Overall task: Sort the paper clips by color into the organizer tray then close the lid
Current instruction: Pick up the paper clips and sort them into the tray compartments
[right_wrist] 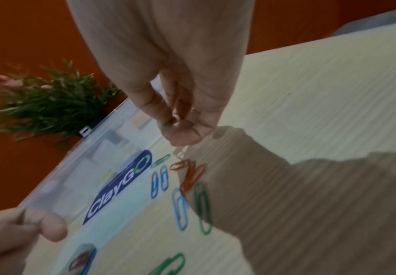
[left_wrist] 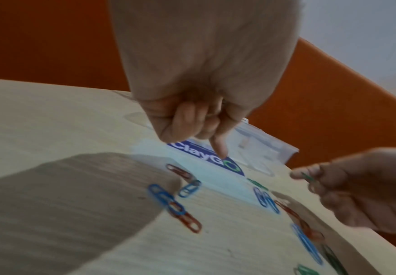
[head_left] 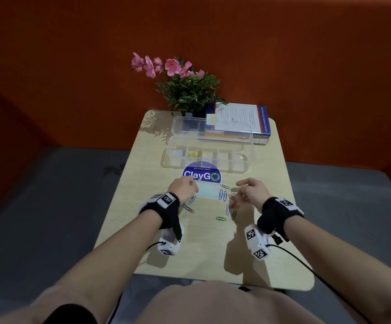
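Observation:
The clear organizer tray (head_left: 166, 160) stands at mid-table with its lid (head_left: 178, 127) raised behind it. Pale clips (head_left: 179, 153) and yellow clips (head_left: 193, 155) lie in its left compartments. Loose clips are scattered on the table (head_left: 208, 242) in front: a blue pair (head_left: 222, 195), red ones (head_left: 233, 202), green ones (head_left: 220, 218), and a blue and red group (head_left: 188, 208) by my left wrist. My right hand (head_left: 248, 188) hovers over the red clips and pinches a green clip (right_wrist: 167, 124) between thumb and fingertips. My left hand (head_left: 185, 188) is curled, with nothing seen in it.
A round blue ClayGo sticker (head_left: 201, 175) is on the table between the hands and the tray. A potted plant with pink flowers (head_left: 190, 90) and a stack of books (head_left: 248, 122) stand at the back. An orange wall surrounds the table.

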Tool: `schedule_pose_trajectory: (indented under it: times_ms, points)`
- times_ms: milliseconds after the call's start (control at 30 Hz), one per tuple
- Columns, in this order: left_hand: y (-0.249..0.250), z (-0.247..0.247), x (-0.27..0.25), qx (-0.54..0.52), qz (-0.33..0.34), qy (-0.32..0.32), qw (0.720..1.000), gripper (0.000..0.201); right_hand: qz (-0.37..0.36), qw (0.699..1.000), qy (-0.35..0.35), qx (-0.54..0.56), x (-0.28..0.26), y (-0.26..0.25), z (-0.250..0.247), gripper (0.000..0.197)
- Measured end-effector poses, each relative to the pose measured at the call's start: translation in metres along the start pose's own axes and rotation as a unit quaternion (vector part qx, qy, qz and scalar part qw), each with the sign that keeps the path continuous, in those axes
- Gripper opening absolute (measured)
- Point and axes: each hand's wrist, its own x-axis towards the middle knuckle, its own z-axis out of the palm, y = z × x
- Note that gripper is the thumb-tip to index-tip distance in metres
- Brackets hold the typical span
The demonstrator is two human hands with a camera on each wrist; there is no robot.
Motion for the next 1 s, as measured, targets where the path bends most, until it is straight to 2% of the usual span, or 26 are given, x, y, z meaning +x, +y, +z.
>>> schedule_pose_trajectory:
  times_ms: [67,133,167,200,267,367,433,533,633,700,767,867,1000]
  points:
    - [0.009,0.009,0.002,0.085,0.036,-0.028,0.995,0.010,0.042,0.995,-0.015,0.092,0.000,-0.007,-0.005,0.020]
    - [0.014,0.019,0.003,0.154,0.070,-0.074,0.983,0.017,0.089,0.981,-0.027,0.170,0.005,-0.010,-0.005,0.019]
    - [0.015,0.024,0.002,0.174,0.079,-0.101,0.976,0.021,0.095,0.980,-0.027,0.170,0.008,-0.011,-0.004,0.020]
    - [0.016,0.028,0.002,0.190,0.091,-0.119,0.970,0.024,0.085,0.987,-0.025,0.132,0.014,-0.011,-0.001,0.021]
    - [0.015,0.038,0.000,0.212,0.105,-0.130,0.963,0.023,0.024,0.999,-0.019,-0.025,0.021,-0.011,0.006,0.019]
    - [0.017,0.047,-0.003,0.219,0.121,-0.134,0.959,0.023,-0.052,0.967,-0.017,-0.248,0.021,-0.014,0.017,0.009]
    - [0.021,0.051,-0.003,0.219,0.138,-0.136,0.956,0.021,-0.079,0.941,-0.025,-0.329,0.025,-0.014,0.021,0.016]
    - [0.024,0.055,-0.002,0.228,0.150,-0.134,0.953,0.015,-0.103,0.922,-0.027,-0.372,0.028,-0.016,0.025,0.017]
    - [0.024,0.055,0.001,0.249,0.155,-0.148,0.944,0.008,-0.117,0.893,-0.040,-0.434,0.027,-0.019,0.028,0.009]
    - [0.024,0.052,0.003,0.265,0.156,-0.159,0.938,0.007,-0.105,0.880,-0.058,-0.459,0.026,-0.021,0.028,0.017]
    - [0.022,0.050,0.005,0.282,0.155,-0.172,0.931,0.008,-0.079,0.881,-0.081,-0.460,0.027,-0.020,0.026,0.032]
    - [0.017,0.050,0.008,0.297,0.153,-0.177,0.926,0.003,-0.052,0.877,-0.113,-0.464,0.027,-0.017,0.020,0.026]
    - [0.015,0.046,0.009,0.269,0.126,-0.160,0.942,0.020,-0.025,0.876,-0.133,-0.463,0.026,-0.014,0.011,0.032]
